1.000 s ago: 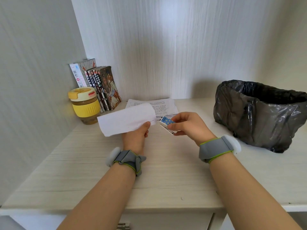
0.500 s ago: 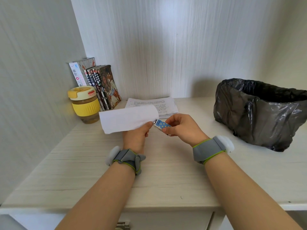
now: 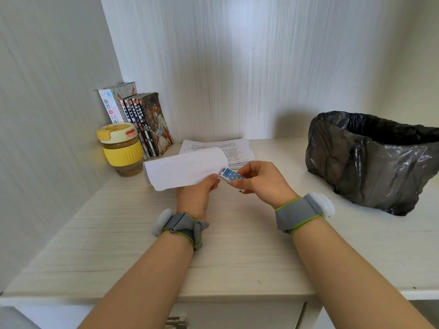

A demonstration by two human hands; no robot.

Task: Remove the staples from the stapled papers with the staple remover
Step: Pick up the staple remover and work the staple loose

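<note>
Staple remover (image 3: 231, 176) – right hand (image 3: 263, 184) grip | touching papers (image 3: 185, 168) – left hand (image 3: 198, 193)

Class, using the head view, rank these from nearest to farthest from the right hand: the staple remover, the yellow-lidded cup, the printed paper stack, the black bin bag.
1. staple remover: gripped in the right hand itself.
2. printed paper stack: just behind the hand, flat on the desk.
3. black bin bag: off to the right.
4. yellow-lidded cup: far left, beside the books.
</note>
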